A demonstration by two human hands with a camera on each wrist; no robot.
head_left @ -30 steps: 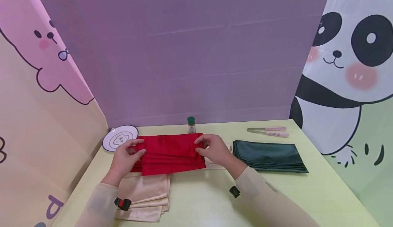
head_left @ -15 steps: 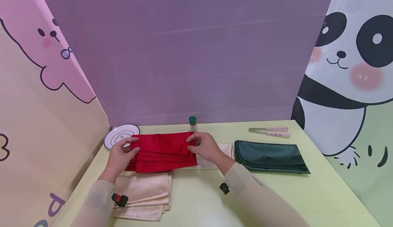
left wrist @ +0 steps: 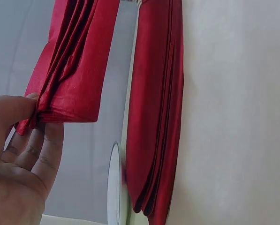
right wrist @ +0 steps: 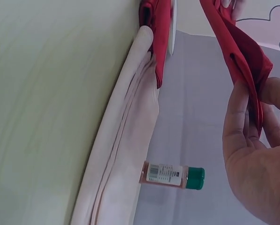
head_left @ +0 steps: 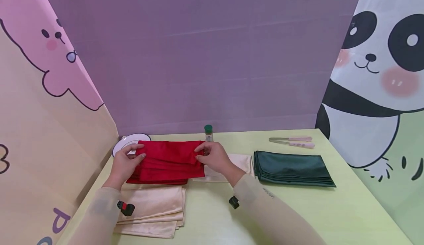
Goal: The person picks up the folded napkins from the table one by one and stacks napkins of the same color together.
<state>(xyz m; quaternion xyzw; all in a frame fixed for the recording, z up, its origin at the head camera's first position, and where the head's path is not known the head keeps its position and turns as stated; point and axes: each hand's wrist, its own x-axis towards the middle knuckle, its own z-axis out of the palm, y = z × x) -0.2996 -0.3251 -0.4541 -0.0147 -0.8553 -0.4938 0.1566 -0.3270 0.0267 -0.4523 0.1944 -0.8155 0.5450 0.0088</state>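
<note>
A folded red cloth [head_left: 172, 158] hangs between the two hands, above the table. The left hand [head_left: 124, 164] pinches its left end between thumb and fingers; the right hand [head_left: 215, 158] pinches the right end. In the left wrist view, the held cloth's layered folds show at the left fingertips. Beneath it, and apart from it, lies another folded red cloth [left wrist: 154, 93], mostly hidden in the head view. A cream folded cloth [right wrist: 130, 126] lies to the right of that lower red cloth, partly behind the right hand in the head view.
Folded beige cloths [head_left: 152, 202] lie nearer the front left. Dark green folded cloths [head_left: 291, 167] lie at the right. Two pink-handled utensils [head_left: 299, 139] are behind them. A green-capped bottle [head_left: 208, 132] stands at the back. A white plate [head_left: 127, 140] sits at the back left, partly covered from view.
Both hands have carried the red cloth to the left, over the lower red cloth. More of the cream cloth shows at its right.
</note>
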